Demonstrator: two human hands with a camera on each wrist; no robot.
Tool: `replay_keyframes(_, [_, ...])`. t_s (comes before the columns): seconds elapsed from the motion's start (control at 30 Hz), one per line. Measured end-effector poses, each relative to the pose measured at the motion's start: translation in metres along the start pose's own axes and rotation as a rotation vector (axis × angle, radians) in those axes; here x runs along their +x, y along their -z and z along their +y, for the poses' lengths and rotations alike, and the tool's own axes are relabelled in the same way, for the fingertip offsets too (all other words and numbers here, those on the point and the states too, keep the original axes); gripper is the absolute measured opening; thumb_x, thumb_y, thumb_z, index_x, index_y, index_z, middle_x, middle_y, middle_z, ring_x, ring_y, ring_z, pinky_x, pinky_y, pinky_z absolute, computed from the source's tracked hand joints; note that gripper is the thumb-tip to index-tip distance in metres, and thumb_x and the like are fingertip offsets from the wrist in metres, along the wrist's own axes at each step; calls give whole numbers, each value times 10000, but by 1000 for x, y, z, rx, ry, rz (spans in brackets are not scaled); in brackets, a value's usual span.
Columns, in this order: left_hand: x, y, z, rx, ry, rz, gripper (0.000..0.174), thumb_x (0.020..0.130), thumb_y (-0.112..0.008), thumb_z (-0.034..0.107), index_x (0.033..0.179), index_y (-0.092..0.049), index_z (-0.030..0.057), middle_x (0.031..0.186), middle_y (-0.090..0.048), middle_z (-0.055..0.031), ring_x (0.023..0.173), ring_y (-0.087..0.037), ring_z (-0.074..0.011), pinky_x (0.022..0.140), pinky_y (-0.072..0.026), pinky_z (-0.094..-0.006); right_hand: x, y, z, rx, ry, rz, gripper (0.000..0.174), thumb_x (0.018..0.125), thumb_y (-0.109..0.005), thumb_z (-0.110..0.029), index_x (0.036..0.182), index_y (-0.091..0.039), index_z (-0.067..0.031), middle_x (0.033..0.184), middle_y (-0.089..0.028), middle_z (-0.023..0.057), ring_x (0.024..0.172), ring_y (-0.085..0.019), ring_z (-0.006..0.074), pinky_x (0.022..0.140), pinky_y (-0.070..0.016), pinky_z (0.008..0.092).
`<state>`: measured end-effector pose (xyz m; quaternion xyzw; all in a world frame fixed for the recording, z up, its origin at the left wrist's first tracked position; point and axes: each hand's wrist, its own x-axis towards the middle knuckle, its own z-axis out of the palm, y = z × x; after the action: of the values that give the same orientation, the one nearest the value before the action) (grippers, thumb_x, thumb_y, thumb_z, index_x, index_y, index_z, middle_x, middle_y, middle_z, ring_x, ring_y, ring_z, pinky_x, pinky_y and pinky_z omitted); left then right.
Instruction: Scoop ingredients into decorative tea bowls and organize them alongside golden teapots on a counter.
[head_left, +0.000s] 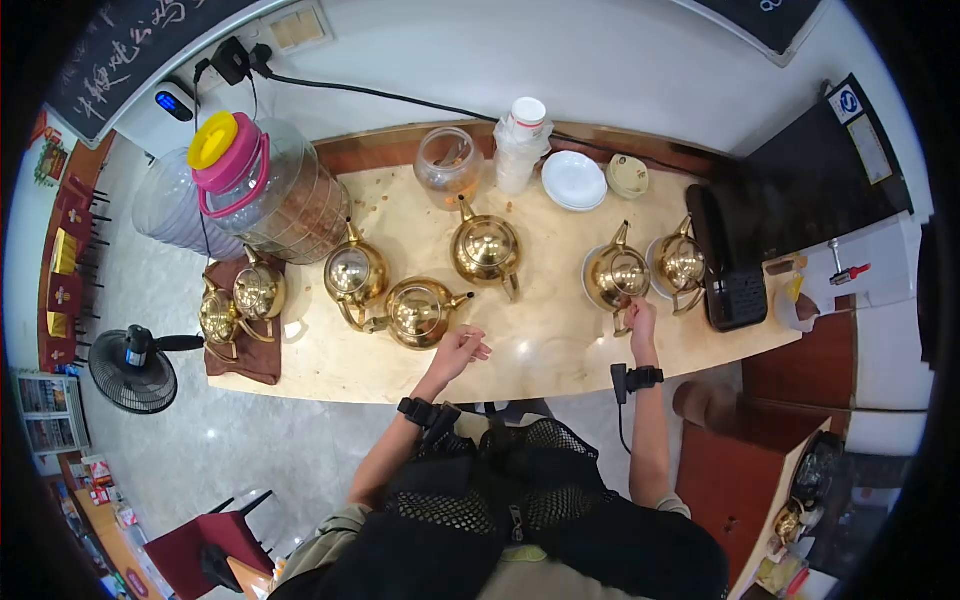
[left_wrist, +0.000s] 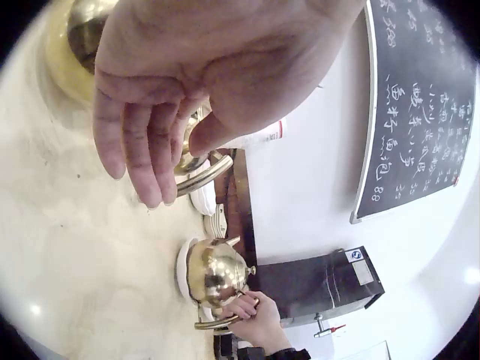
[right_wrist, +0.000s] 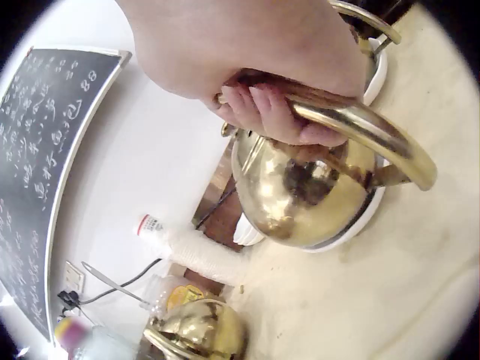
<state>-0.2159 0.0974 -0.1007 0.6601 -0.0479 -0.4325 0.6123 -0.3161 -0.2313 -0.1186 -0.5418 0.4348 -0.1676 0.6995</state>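
My right hand [head_left: 641, 320] grips the handle of a gold-coloured metal teapot [head_left: 617, 276]; in the right wrist view its fingers [right_wrist: 262, 112] curl round the handle. A white plate [right_wrist: 358, 231] shows under that teapot. Just right of it stands a similar teapot [head_left: 681, 266], also over a white plate. My left hand [head_left: 458, 356] hovers near the table's front edge, palm partly turned up, fingers loose and holding nothing. Nearest to it is a gold teapot [head_left: 418, 314], its spout pointing right, with another [head_left: 486, 250] behind.
More gold teapots stand at the left, a pair on a brown cloth [head_left: 262, 362]. Behind are a large jar [head_left: 300, 190], a glass bowl [head_left: 447, 165], wrapped cups [head_left: 514, 160] and stacked white plates [head_left: 574, 181]. A black tray [head_left: 735, 290] lies at the right end.
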Motion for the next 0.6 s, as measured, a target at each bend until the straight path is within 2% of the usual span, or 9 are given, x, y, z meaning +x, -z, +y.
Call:
replay_keyframes(0.17, [0, 18, 3, 67, 35, -88, 231, 821, -421, 228, 927, -472, 29, 790, -574, -67, 713, -549, -111, 631, -412, -212, -2, 2, 2, -82, 31, 1, 303, 736, -422, -172, 449, -366, -91, 393, -341, -2, 337, -308, 90, 342, -218, 223])
replay_keyframes(0.27, [8, 15, 12, 74, 5, -83, 264, 818, -429, 220, 964, -462, 3, 846, -567, -82, 775, -532, -114, 674, -404, -224, -5, -1, -3, -257, 80, 43, 292, 740, -456, -194, 485, -431, -55, 404, -382, 13, 358, -353, 105, 367, -260, 221])
replay_keyframes(0.33, [23, 9, 7, 121, -173, -82, 313, 812, -443, 217, 1014, -439, -22, 932, -543, -104, 845, -504, -133, 724, -389, -238, -4, 4, -9, -374, 123, 56, 287, 740, -473, -207, 512, -471, -33, 414, -406, 22, 372, -381, 116, 381, -287, 225])
replay_keyframes(0.4, [36, -2, 9, 132, -203, -52, 335, 810, -447, 217, 1034, -425, -32, 965, -528, -112, 855, -495, -141, 746, -380, -245, -3, 9, -10, -607, 215, 86, 273, 747, -493, -240, 652, -548, 11, 539, -498, 62, 504, -471, 133, 443, -357, 248])
replay_keyframes(0.43, [43, -8, 14, 152, -232, -20, 359, 809, -451, 218, 1054, -412, -41, 998, -513, -120, 866, -485, -150, 767, -371, -252, -5, 10, -15, -605, 224, 82, 273, 747, -493, -240, 652, -548, 11, 539, -498, 62, 504, -471, 133, 443, -357, 248])
replay_keyframes(0.5, [50, -18, 28, 165, -225, -17, 365, 803, -454, 229, 1041, -414, -46, 992, -509, -122, 877, -483, -157, 763, -370, -251, -18, 8, -28, -990, 551, 142, 295, 749, -502, -265, 829, -554, 14, 696, -537, 87, 651, -493, 134, 535, -397, 252])
replay_keyframes(0.53, [54, -23, 35, 175, -210, -20, 372, 798, -457, 240, 1027, -416, -51, 987, -506, -124, 889, -480, -164, 758, -369, -249, -25, 5, -32, -1151, 721, 286, 296, 755, -499, -252, 908, -526, 0, 777, -536, 87, 736, -495, 131, 593, -401, 230])
replay_keyframes(0.57, [63, -27, 38, 178, -223, -13, 372, 798, -457, 240, 1027, -416, -51, 987, -506, -124, 889, -480, -164, 758, -369, -249, -32, -7, -47, -1144, 735, 286, 296, 755, -499, -252, 908, -526, 0, 777, -536, 87, 736, -495, 131, 593, -401, 230])
replay_keyframes(0.6, [71, -30, 36, 91, -192, -21, 369, 797, -458, 249, 1012, -422, -48, 972, -506, -109, 879, -473, -154, 753, -364, -248, -42, -21, -65, -840, 657, 203, 289, 757, -501, -240, 916, -520, 1, 780, -539, 80, 743, -503, 139, 613, -400, 231])
